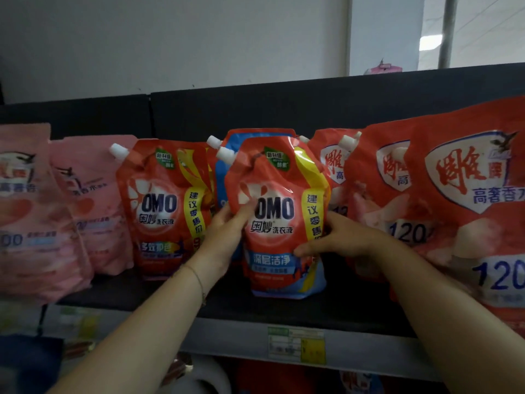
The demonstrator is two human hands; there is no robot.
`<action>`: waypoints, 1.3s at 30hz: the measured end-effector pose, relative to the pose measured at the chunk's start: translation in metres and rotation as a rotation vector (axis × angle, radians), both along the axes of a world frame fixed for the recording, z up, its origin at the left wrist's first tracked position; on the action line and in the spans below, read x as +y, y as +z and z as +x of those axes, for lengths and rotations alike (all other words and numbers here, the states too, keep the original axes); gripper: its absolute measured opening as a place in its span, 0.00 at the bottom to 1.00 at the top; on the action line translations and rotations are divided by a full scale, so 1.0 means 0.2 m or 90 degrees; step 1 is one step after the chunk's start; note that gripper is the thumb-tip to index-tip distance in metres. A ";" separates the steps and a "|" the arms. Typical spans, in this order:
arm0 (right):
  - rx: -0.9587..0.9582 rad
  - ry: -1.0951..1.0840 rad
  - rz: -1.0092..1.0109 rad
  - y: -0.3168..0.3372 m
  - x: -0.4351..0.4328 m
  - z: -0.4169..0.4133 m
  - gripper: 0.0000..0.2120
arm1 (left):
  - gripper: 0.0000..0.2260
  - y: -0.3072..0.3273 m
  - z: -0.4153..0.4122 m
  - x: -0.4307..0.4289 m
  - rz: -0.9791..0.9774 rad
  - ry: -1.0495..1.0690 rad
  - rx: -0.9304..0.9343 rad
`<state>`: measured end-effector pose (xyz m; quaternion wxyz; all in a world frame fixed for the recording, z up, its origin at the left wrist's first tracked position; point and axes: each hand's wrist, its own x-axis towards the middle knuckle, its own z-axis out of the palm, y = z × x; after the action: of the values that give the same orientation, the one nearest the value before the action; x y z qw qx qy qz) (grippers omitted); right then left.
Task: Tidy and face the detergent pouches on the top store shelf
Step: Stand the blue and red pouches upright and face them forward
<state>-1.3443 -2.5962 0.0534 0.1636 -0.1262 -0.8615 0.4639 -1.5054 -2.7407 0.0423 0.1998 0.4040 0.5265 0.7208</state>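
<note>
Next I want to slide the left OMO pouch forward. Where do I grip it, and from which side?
Both side edges of the left OMO pouch at mid-height, coming from the front: it stands upright, label outward, and its white spout sits off-centre, so pulling there would likely tilt it.

On the top shelf the centre OMO pouch stands upright near the front edge, the left hand gripping its left side, the right hand its right. Another pouch stands just behind it. A second OMO pouch stands to its left, leaning pouches beyond that; large pouches crowd the right.
</note>
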 end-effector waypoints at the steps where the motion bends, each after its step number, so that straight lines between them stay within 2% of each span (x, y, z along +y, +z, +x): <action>1: -0.017 -0.009 0.023 0.02 -0.01 -0.01 0.34 | 0.22 -0.03 0.00 -0.02 -0.051 -0.047 0.006; 4: -0.063 -0.023 0.052 0.05 -0.02 -0.03 0.35 | 0.35 -0.07 -0.04 -0.08 -0.128 -0.150 0.061; 6: -0.078 -0.025 0.062 0.06 -0.05 -0.05 0.30 | 0.39 -0.08 -0.07 -0.11 -0.149 -0.161 0.109; 8: -0.087 -0.021 0.066 0.07 -0.09 -0.08 0.24 | 0.35 -0.08 -0.10 -0.14 -0.151 -0.125 0.138; 11: -0.092 -0.017 0.076 0.08 -0.16 -0.14 0.21 | 0.30 -0.08 -0.15 -0.19 -0.140 -0.088 0.159; 17: -0.063 -0.020 0.067 0.05 -0.30 -0.30 0.20 | 0.35 -0.08 -0.32 -0.33 -0.157 -0.045 0.176; 27: -0.041 -0.027 0.068 0.01 -0.45 -0.51 0.30 | 0.23 -0.05 -0.50 -0.57 -0.130 -0.019 0.224; 31: -0.053 -0.010 0.086 0.02 -0.51 -0.53 0.32 | 0.23 -0.06 -0.55 -0.67 -0.108 0.044 0.263; 39: -0.044 0.003 0.108 0.05 -0.62 -0.61 0.30 | 0.21 -0.22 -0.58 -0.78 0.052 0.124 0.252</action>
<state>-1.4669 -2.7206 0.0632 0.1428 -0.1259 -0.9032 0.3848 -1.6211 -2.8975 -0.0013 0.0056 0.4927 0.5626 0.6639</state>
